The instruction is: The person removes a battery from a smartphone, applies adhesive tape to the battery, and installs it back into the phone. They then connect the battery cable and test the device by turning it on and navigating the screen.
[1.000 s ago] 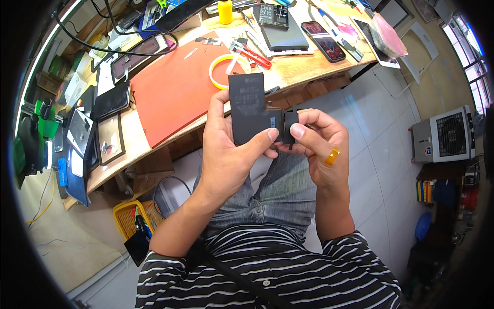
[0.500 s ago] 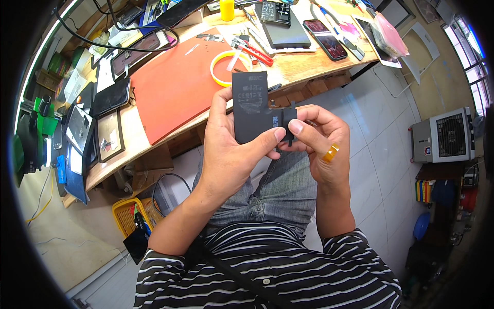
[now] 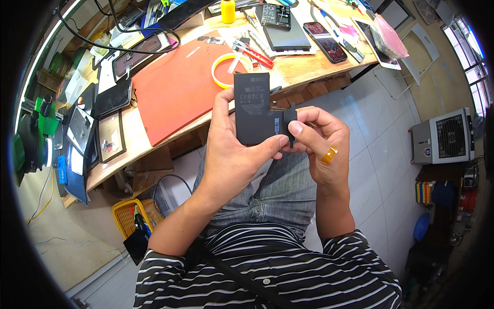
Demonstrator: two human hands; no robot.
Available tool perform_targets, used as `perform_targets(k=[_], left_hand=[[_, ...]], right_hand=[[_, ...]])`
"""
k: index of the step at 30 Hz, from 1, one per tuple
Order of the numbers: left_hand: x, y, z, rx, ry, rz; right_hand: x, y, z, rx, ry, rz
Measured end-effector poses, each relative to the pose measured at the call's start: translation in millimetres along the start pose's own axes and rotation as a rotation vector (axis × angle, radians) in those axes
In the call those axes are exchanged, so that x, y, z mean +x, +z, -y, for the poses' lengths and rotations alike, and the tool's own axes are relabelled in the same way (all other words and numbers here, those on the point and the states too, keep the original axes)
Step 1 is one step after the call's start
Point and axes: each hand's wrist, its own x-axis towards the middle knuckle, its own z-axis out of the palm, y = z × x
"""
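A black, L-shaped phone battery (image 3: 250,110) is held up over my lap, its printed face toward me. My left hand (image 3: 226,139) grips it from the left, fingers behind and thumb along the lower edge. With thumb and fingers my right hand (image 3: 319,134) pinches the battery's short right end, where a narrow black strip (image 3: 293,125) stands crosswise. What the fingers behind the battery do is hidden. A piece of amber tape (image 3: 330,154) sticks to my right thumb.
Beyond my hands, an orange-red mat (image 3: 170,98) covers part of the wooden workbench. On the bench lie a yellow tape ring (image 3: 215,72), red-handled pliers (image 3: 257,55), a phone (image 3: 329,46) and a yellow bottle (image 3: 227,11). A yellow basket (image 3: 122,213) stands below the bench at left.
The battery has shifted very slightly right and down and tilted a little, so its print catches the light differently. Both hands keep their hold.
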Motion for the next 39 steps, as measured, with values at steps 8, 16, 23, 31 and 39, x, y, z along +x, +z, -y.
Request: perform_targets(k=[8, 16, 23, 31, 39], left_hand=[[-1, -1, 6, 0.041, 0.054, -0.008], [-2, 1, 8, -0.003, 0.088, -0.019], [-3, 0, 9, 0.073, 0.108, -0.017], [-4, 1, 11, 0.128, 0.127, -0.031], [-7, -1, 16, 0.154, 0.136, -0.025]], right_hand=[[-1, -1, -5, 0.021, -0.051, 0.039], [2, 0, -13, -0.010, -0.146, 0.043], [0, 0, -11, -0.035, -0.164, 0.020], [1, 2, -6, -0.018, -0.135, 0.092], [8, -6, -5, -0.158, -0.174, 0.032]])
